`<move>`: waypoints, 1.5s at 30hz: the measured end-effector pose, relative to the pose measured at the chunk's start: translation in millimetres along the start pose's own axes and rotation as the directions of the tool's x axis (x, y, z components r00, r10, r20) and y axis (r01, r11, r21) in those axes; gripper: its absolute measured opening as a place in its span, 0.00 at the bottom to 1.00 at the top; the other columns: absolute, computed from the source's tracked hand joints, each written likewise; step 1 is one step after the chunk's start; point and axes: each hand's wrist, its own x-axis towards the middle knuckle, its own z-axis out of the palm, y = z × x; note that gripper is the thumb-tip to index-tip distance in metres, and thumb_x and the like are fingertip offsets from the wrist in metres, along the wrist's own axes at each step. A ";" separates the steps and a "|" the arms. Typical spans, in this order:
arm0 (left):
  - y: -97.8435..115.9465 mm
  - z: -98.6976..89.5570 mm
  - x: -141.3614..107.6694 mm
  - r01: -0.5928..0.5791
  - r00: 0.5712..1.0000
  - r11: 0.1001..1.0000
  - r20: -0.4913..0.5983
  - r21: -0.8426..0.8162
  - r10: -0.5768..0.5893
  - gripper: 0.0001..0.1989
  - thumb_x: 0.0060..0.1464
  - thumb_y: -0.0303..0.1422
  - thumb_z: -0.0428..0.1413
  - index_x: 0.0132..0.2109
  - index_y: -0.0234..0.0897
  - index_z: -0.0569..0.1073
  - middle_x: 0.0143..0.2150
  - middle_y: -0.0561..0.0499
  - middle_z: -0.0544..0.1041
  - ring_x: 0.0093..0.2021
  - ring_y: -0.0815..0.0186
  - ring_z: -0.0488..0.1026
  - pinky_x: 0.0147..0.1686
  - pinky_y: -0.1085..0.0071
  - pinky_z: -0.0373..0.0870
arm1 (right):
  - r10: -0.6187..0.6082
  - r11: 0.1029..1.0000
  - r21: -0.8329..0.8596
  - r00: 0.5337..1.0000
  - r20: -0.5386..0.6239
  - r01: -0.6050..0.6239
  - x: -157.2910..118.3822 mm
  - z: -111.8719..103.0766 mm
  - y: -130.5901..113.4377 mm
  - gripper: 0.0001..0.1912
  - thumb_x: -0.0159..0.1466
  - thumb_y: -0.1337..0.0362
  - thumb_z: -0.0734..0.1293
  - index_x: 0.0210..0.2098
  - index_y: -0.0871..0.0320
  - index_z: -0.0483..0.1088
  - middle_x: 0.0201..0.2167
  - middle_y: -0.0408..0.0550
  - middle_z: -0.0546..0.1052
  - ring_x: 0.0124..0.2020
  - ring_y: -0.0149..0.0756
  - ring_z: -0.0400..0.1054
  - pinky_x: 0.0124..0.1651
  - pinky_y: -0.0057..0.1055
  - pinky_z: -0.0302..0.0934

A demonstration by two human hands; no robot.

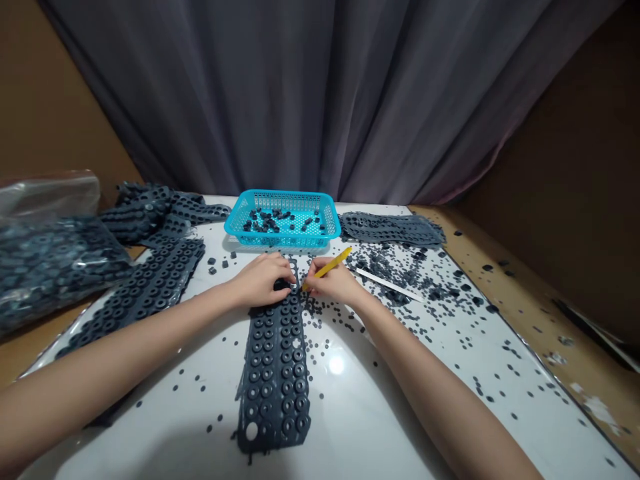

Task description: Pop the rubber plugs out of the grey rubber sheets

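Observation:
A dark rubber strip (pixel 277 373) with rows of raised rings lies lengthwise on the white table, with a few round holes in it. At its far end my left hand (pixel 265 279) rests with fingers curled over the strip, gripping its material. Just right of that, my right hand (pixel 330 280) is closed round a yellow pen-like tool (pixel 334 261), its tip pointing down at the strip's right edge. Under my left fingertips the contact spot is partly hidden.
Behind the hands stands a blue basket (pixel 283 241) holding small black pieces. Another sheet (pixel 393 229) and a white stick (pixel 390 285) lie right, among scattered black bits. More ringed strips (pixel 145 283) and a clear bag (pixel 55 257) of dark pieces are left.

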 end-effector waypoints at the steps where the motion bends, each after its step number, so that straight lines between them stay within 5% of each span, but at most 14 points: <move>1: 0.3 -0.5 0.4 -0.003 1.000 1.000 0.000 -0.004 0.003 0.09 0.51 0.33 0.54 0.39 0.39 0.76 0.38 0.49 0.75 0.42 0.59 0.67 0.41 0.64 0.60 | 0.005 1.000 -0.005 1.000 -0.003 -0.005 -0.2 0.6 -0.4 0.09 0.49 0.75 0.64 0.19 0.58 0.61 0.14 0.37 0.70 0.18 0.28 0.68 0.22 0.22 0.59; 10: 9.9 -4.4 12.4 -0.018 0.995 0.997 0.104 0.079 0.009 0.08 0.49 0.34 0.58 0.37 0.39 0.78 0.35 0.49 0.77 0.42 0.56 0.69 0.40 0.64 0.60 | 0.050 0.993 -0.102 0.998 -0.033 -0.054 -1.9 4.8 -3.2 0.12 0.48 0.77 0.65 0.18 0.57 0.59 0.11 0.36 0.67 0.18 0.29 0.67 0.20 0.21 0.57; 20: 15.8 -4.6 11.7 -0.021 0.991 0.993 0.133 0.113 0.005 0.08 0.50 0.32 0.58 0.38 0.40 0.78 0.36 0.49 0.79 0.42 0.57 0.71 0.40 0.64 0.60 | 0.138 0.981 0.127 0.987 0.081 -0.148 0.4 -6.2 7.6 0.10 0.55 0.74 0.64 0.20 0.59 0.61 0.17 0.40 0.74 0.19 0.27 0.70 0.24 0.22 0.64; 29: 10.7 2.1 11.9 0.076 0.996 0.992 0.063 -0.105 -0.070 0.11 0.54 0.39 0.55 0.35 0.38 0.78 0.34 0.50 0.79 0.38 0.61 0.72 0.41 0.67 0.64 | -0.122 0.982 0.163 0.974 0.193 0.091 3.0 -26.5 15.0 0.08 0.52 0.65 0.71 0.26 0.61 0.69 0.21 0.42 0.75 0.21 0.27 0.69 0.26 0.23 0.64; 36: 8.6 2.4 12.4 0.066 0.997 0.985 0.043 -0.159 -0.060 0.07 0.52 0.34 0.56 0.37 0.38 0.77 0.35 0.50 0.78 0.38 0.63 0.72 0.40 0.69 0.65 | -0.132 0.989 0.092 0.975 0.177 0.117 -1.1 -41.7 5.7 0.07 0.52 0.65 0.71 0.25 0.61 0.70 0.20 0.43 0.75 0.21 0.28 0.69 0.26 0.24 0.63; 45: -3.8 -3.4 6.6 0.047 0.999 0.984 0.000 -0.173 -0.047 0.10 0.56 0.34 0.52 0.36 0.35 0.76 0.34 0.49 0.77 0.36 0.63 0.72 0.39 0.69 0.64 | 0.040 0.992 0.119 0.998 0.056 -0.047 -3.9 -9.2 1.5 0.09 0.55 0.74 0.65 0.22 0.59 0.63 0.16 0.38 0.73 0.19 0.27 0.69 0.23 0.21 0.63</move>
